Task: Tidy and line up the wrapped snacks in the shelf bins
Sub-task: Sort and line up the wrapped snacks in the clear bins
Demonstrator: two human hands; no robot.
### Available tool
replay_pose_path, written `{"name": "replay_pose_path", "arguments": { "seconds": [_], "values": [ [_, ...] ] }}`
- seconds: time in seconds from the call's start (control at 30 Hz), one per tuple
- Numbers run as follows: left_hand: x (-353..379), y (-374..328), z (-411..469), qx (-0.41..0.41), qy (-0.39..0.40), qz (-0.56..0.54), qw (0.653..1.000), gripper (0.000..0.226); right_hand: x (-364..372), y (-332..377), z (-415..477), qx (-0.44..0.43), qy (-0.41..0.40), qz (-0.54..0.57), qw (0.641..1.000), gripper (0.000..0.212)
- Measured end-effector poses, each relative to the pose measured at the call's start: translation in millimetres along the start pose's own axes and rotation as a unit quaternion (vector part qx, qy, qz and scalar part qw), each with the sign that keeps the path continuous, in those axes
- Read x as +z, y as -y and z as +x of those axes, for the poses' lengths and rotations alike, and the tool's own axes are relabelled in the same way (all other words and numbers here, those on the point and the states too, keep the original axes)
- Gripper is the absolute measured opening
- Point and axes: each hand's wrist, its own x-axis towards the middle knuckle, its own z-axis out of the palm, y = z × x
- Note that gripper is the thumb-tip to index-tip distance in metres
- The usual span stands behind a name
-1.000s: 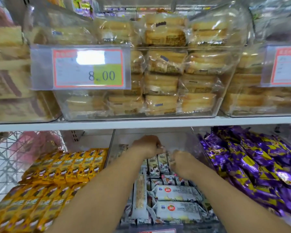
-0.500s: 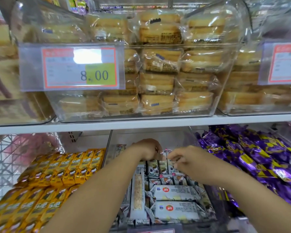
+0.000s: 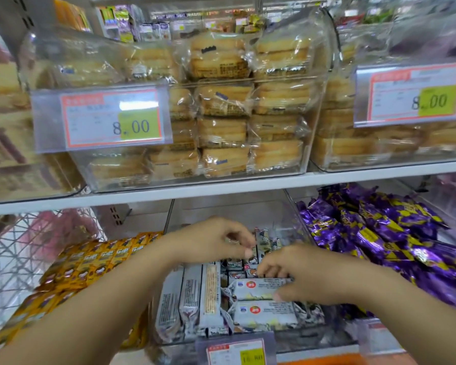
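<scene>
My right hand (image 3: pixel 308 277) grips a white wrapped snack (image 3: pixel 258 288) lying crosswise in the middle bin (image 3: pixel 298 227); my left hand (image 3: pixel 211 243) curls over the far packs (image 3: pixel 265 242), and I cannot tell whether it holds any.

The upper bin (image 3: pixel 195 183) is presenting as clear glossy plastic, the cake wraps (image 3: pixel 223 101) as crinkled transparent film, the purple wrappers (image 3: pixel 379 233) as shiny foil, the white snack wrappers (image 3: pixel 261 289) as smooth glossy film, and the side basket (image 3: pixel 19 248) as white-coated wire.
</scene>
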Motion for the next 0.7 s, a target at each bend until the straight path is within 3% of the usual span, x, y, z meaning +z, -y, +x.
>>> {"name": "replay_pose_path", "arguments": {
  "seconds": [0.2, 0.4, 0.53, 0.63, 0.7],
  "values": [
    [11, -12, -28, -0.002, 0.087, 0.101, 0.991, 0.039, -7, -14, -9, 0.002, -0.131, -0.004, 0.991, 0.026],
    [15, -15, -26, -0.006, 0.085, 0.101, 0.991, 0.03, -10, -33, -26, -0.016, -0.247, 0.038, 0.968, 0.025],
    [-5, -12, -21, -0.019, 0.013, -0.017, 1.0, 0.016, -8, -46, -27, -0.005, -0.308, 0.067, 0.949, 0.023],
    [-15, -2, -1, -0.035, -0.102, -0.129, 0.986, 0.033, -6, -53, -20, 0.003, -0.361, 0.108, 0.926, 0.022],
    [-11, 3, 21, -0.056, -0.134, -0.174, 0.974, 0.034, -2, -54, -14, 0.002, -0.383, 0.118, 0.916, 0.021]
  ]
}}
